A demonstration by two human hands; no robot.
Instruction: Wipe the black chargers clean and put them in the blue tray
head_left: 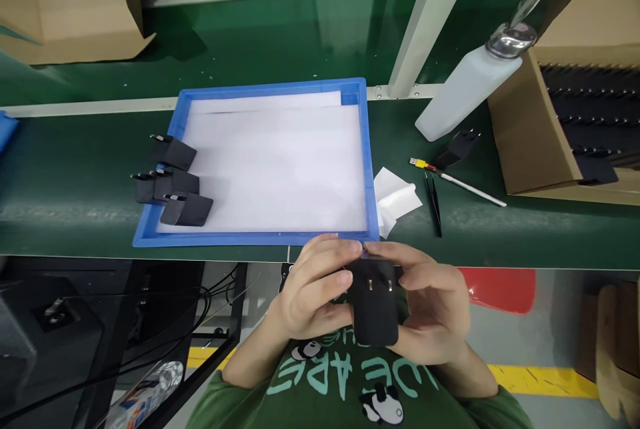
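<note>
Between my two hands, close to my chest, is a black plug-in power adapter (375,315) with two metal prongs facing up toward me. My left hand (320,282) grips its left side with bent fingers. On the opposite side, my right hand (433,305) holds it with thumb and fingers. Just beyond them lies a blue-rimmed tray (373,169) lined with white paper (275,169). Several similar black adapters (187,209) rest at the tray's left edge, prongs pointing left.
Right of the tray lie a crumpled white wipe (395,195), black tweezers (434,205), a white cable-like stick (473,190) and another adapter (456,149). A white pump bottle (467,92) stands behind them. An open carton (535,129) of adapters is far right; another carton (85,9) is back left.
</note>
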